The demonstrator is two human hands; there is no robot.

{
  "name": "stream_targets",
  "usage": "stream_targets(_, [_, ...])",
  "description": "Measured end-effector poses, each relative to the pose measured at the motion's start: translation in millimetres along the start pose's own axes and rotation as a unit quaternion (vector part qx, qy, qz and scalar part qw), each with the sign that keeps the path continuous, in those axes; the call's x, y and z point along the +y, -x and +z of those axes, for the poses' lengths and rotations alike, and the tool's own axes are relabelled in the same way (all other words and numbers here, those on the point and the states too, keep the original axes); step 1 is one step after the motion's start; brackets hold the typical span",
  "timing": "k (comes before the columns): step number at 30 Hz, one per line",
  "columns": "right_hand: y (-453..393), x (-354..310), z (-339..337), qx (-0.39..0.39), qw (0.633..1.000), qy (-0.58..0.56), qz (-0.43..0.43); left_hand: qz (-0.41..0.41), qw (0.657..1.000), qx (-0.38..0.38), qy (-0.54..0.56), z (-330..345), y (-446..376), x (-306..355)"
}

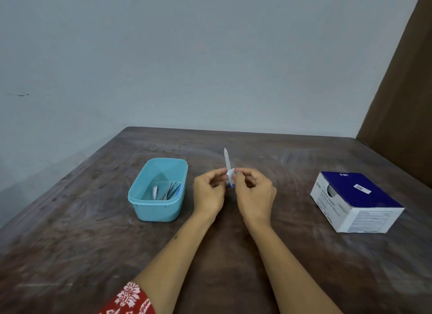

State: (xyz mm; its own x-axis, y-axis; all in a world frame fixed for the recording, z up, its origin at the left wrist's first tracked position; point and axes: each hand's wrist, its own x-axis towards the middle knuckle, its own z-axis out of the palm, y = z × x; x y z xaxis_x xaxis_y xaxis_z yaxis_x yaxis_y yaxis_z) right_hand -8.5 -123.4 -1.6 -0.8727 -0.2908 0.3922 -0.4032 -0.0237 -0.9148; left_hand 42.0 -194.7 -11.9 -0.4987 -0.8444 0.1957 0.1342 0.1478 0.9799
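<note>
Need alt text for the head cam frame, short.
The left hand holds a slim, pointed tool nearly upright while the right hand pinches a small white-and-blue pad at its base, above a dark wooden table. A teal tub holding metal tools sits to their left; a blue-and-white box of alcohol swabs lies to their right.

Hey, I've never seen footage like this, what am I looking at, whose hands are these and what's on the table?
No machine here: one camera worn on a person's head looks down at their own bare hands. The left hand and right hand meet above a brown table, pinching a slim white nail file upright, with a small white-and-blue wipe round its lower end. Left of them stands a teal plastic tub holding metal grooming tools; on the right lies a box of BD alcohol swabs.
</note>
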Motion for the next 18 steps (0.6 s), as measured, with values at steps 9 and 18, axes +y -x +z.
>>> stream_targets(9, [-5.5,8.3,-3.0,-0.071,0.996,0.035,0.029,0.028,0.999,0.002,-0.041,-1.3,-1.0,0.4])
stream_targets(18, [-6.6,9.3,-2.1,-0.15,0.977,0.155,-0.003,0.069,0.995,0.017,-0.068,-2.5,1.4,2.4])
